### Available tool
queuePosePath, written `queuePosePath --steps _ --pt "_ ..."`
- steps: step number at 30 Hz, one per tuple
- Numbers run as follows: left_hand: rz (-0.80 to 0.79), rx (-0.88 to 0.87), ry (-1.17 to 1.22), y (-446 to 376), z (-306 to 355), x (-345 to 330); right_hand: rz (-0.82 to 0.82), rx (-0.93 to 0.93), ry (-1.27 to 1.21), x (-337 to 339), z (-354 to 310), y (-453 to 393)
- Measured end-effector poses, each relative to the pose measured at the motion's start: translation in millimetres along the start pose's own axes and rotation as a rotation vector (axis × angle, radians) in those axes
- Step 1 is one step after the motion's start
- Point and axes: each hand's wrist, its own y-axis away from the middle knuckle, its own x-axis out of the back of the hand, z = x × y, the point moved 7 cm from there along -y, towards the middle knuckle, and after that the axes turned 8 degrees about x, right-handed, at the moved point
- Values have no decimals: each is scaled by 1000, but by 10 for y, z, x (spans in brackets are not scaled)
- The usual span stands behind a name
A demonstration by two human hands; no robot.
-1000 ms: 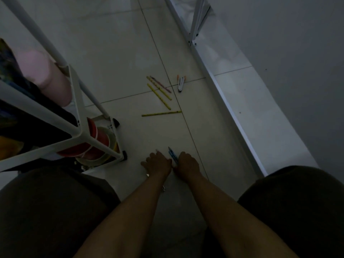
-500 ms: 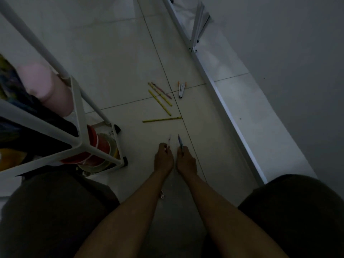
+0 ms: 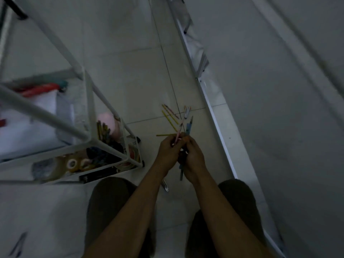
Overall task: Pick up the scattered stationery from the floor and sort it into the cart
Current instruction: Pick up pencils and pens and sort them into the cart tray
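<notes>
Pale tiled floor [image 3: 130, 81], dim; left hand [image 3: 168, 150] pinches pink pen [image 3: 178, 134], right hand [image 3: 192, 159] curled round blue pens [image 3: 188, 128], w/ white wire cart [image 3: 89, 112] left

Single head-worn wide-angle view, looking steeply down from above at the floor [image 3: 130, 71], close over the hands [image 3: 181, 151], cart [image 3: 87, 127] at left.
</notes>
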Motion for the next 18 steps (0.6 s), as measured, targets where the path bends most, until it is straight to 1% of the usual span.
queuePosePath --steps 3,5,9,15,18 --pt "29 -18 8 501 591 65 -27 6 -103 -261 -564 455" --pt "72 -17 -18 790 939 126 -48 4 -119 -444 -899 740" --pt "124 -16 -42 1351 1593 234 -73 -9 -119 -751 -1553 1277" --pt "132 -40 -10 2184 2581 357 -176 19 -66 -1243 -2516 2023" --pt "138 -40 -15 2520 2988 472 -193 31 -8 -1470 -2930 2320"
